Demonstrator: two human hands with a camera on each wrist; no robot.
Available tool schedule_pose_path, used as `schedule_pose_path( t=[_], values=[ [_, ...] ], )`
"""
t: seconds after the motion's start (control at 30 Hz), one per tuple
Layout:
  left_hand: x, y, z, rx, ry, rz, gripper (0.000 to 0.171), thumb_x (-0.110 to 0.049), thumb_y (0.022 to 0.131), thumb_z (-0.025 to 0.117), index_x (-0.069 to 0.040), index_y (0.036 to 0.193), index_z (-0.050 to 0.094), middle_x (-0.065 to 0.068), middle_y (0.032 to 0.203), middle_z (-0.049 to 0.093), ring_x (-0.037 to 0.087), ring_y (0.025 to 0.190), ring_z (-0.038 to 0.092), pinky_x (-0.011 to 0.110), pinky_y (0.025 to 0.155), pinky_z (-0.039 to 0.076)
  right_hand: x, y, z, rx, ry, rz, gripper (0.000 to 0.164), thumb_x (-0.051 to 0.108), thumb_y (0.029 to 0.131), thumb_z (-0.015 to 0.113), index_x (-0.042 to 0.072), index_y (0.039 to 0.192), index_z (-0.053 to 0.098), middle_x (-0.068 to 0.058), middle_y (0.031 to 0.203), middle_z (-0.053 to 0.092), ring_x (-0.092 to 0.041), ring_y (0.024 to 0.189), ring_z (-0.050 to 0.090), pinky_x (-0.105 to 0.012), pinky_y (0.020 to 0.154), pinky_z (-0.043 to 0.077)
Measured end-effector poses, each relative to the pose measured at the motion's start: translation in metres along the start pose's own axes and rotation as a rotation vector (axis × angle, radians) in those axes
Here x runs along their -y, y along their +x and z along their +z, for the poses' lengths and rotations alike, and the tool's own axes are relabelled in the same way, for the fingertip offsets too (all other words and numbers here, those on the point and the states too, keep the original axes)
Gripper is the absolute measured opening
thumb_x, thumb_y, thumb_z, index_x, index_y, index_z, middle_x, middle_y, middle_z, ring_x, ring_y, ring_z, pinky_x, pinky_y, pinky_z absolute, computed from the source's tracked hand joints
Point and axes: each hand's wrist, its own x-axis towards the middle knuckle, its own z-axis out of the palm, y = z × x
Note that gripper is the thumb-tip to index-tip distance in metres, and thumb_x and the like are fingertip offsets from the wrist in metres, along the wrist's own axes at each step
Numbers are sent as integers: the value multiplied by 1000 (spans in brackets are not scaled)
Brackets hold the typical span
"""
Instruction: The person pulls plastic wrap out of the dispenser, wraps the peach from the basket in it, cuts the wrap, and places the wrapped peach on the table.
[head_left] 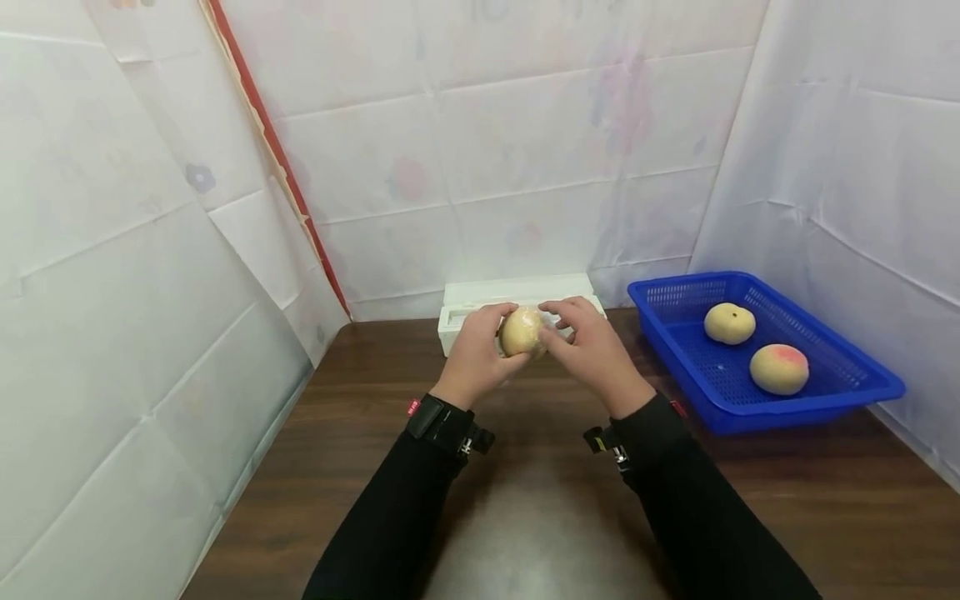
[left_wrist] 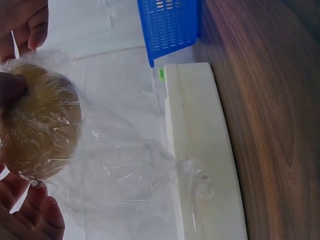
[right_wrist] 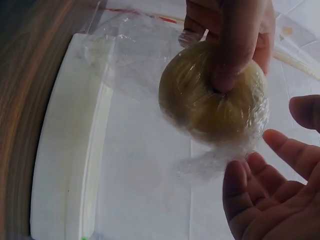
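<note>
A peach point(head_left: 521, 331) wrapped in clear cling film is held up over the table by my left hand point(head_left: 480, 346), whose thumb presses onto it in the right wrist view. My right hand point(head_left: 592, 346) is at the fruit's other side, fingers loosely bent; its fingertips point(right_wrist: 236, 172) reach the bunched film below the peach. Loose cling film point(left_wrist: 125, 165) trails off the fruit and overlaps the long white box point(left_wrist: 200, 150) in the left wrist view. In the head view this box stands behind the hands, partly hidden by them.
On the right stands a blue plastic basket point(head_left: 780, 408) holding two peaches, one pale point(head_left: 729, 323) and one with a pink blush point(head_left: 780, 369). The brown wooden table point(head_left: 360, 467) is bordered by white patterned sheeting point(head_left: 480, 158) at the back and both sides.
</note>
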Motion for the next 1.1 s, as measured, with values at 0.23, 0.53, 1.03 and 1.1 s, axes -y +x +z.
schedule_pose_path(
  t=[0.23,0.53,1.03,1.1],
  values=[
    [1,-7,6,-12,77,18,70,-38,87,89,-14,145,59,4,139,66,24,129,59,46,114,46,-2,-3,9,53,-14,73,45,24,104,69,8,146,63,-20,141,59,-37,119,64,-54,99,58],
    [-5,-8,8,-49,117,81,73,-31,85,91,-8,145,56,11,141,64,28,131,57,48,109,45,-2,-6,13,82,49,173,58,32,105,65,8,156,51,-19,152,56,-36,133,61,-55,105,56],
    [-11,-4,3,-97,154,53,73,-28,84,93,-15,147,58,14,142,54,34,128,51,46,99,53,4,0,14,35,106,174,62,26,102,69,8,158,49,-18,155,53,-35,131,60,-54,103,56],
    [-13,-3,1,-113,155,22,75,-30,83,93,-20,149,59,14,135,53,33,119,54,44,91,56,4,1,14,-15,100,157,58,23,101,70,8,155,54,-18,151,54,-34,132,61,-53,105,57]
  ],
)
